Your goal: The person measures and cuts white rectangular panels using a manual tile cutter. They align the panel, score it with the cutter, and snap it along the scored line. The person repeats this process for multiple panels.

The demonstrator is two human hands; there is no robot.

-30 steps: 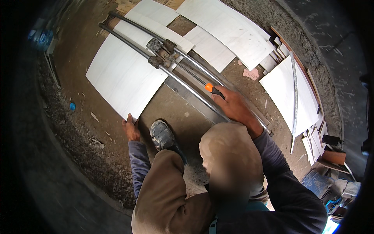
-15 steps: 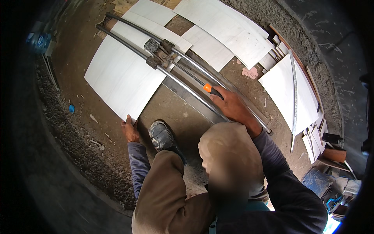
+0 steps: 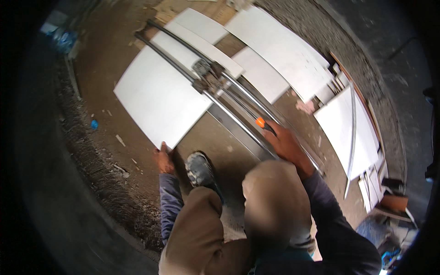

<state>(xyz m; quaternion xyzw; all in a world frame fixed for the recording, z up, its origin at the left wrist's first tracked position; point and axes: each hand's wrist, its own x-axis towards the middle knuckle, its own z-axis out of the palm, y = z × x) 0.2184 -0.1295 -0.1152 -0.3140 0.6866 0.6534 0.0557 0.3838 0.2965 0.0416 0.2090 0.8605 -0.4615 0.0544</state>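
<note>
Left grip: the left hand [image 3: 165, 161] touches the tile's near corner; whether it pinches it, I cannot tell.
Right grip: the right hand [image 3: 288, 145] is closed around the orange-tipped handle [image 3: 261, 122].
Tile: the white tile [image 3: 160, 98] lies partly under the rails of the cutter [image 3: 211, 81].
Change: only the view has shifted and blurred; hands, tile and cutter keep their arrangement, so the work seems at the same stage.

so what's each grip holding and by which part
Right grip: the thin rod, by its orange-and-black handle. Left grip: the white panel, by its near corner.
</note>
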